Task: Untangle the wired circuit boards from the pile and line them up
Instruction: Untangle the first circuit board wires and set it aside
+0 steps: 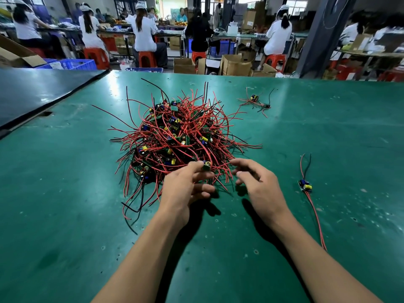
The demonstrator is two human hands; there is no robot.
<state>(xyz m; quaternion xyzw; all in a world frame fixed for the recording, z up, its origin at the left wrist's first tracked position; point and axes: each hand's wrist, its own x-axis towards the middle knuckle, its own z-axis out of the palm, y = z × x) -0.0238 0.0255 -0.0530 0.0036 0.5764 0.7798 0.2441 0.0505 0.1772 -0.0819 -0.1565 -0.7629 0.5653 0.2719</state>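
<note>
Reaching in over the near edge of the green counter [65,204], two bare forearms end at the near rim of the pile. The left grip [185,186] pinches a small green circuit board [206,166] between thumb and forefinger, with the board lying among red wires. Just beside it, the right grip [258,182] hovers with loosely curled fingers and holds nothing. Well apart to the right, a single wired board [305,185] lies alone, its red and black leads stretched out both ways. The pile [181,136], a tangled mound of boards and red and black wires, sits mid-counter. A small cluster of wired boards [254,99] lies farther off to the right. A dark panel [32,90] runs along the left. Beyond, people sit on orange stools [147,59] near cardboard boxes [236,66] and blue crates [76,64].
</note>
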